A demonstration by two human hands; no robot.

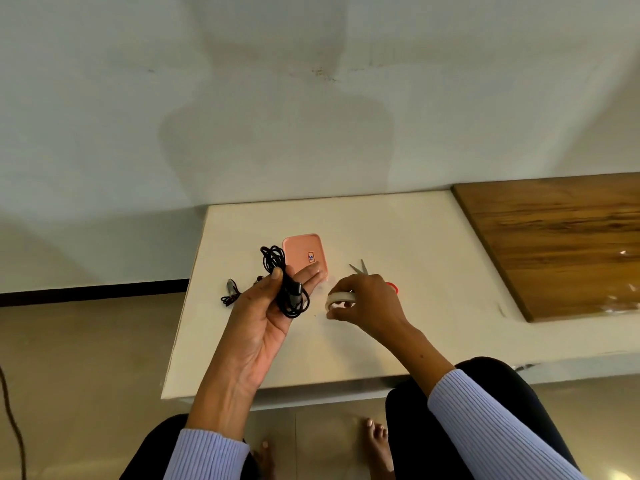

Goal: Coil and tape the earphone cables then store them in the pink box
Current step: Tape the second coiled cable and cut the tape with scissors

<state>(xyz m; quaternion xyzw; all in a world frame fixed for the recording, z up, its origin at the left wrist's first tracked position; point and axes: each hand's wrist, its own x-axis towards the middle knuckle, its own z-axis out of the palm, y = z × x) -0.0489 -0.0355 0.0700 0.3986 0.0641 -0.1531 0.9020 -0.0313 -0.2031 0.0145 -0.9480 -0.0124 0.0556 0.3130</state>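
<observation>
My left hand (pixel 266 317) is raised palm-up over the white table (pixel 398 237) and pinches a coiled black earphone cable (pixel 284 282) between thumb and fingers. Behind it the pink box (pixel 304 252) lies flat on the table, partly hidden by my fingertips. My right hand (pixel 367 303) holds a white roll of tape (pixel 341 299) just above the table. A second black cable (pixel 231 294) lies loose at the table's left edge, left of my left hand.
Scissors (pixel 363 270) with red handles lie behind my right hand, blades pointing away. A brown wooden board (pixel 561 244) covers the table's right end. The table's left edge drops to the floor. My knees and bare feet are below the front edge.
</observation>
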